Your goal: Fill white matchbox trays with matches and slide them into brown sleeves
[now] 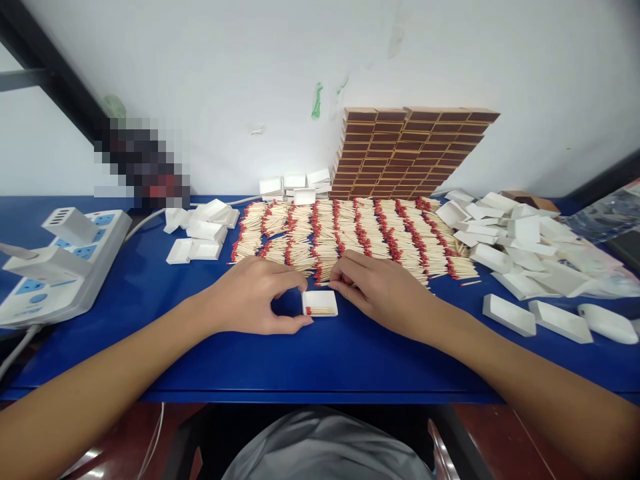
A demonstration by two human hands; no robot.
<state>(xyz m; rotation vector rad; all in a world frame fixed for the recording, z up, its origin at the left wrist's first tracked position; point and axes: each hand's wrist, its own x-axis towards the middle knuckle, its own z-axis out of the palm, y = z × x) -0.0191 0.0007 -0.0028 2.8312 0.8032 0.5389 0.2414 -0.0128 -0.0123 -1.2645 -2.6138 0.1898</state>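
Note:
A small white matchbox tray (321, 298) lies on the blue table in front of me, with a few red-tipped matches (323, 311) along its near side. My left hand (255, 297) holds the tray's left end, index finger at the far corner and thumb at the near one. At the tray's right end, my right hand (373, 287) is closed, fingertips pinched together near the far right corner. Whatever those fingertips hold is too small or hidden to tell. Just beyond both hands spread rows of loose matches (345, 230) with red heads.
Stacked brown matchbox sleeves (405, 153) stand against the wall. White trays sit in a left group (205, 230), a back stack (295, 187) and a right heap (520, 233). A power strip (107, 247) with plugs occupies the left. A white rounded object (607, 323) lies far right.

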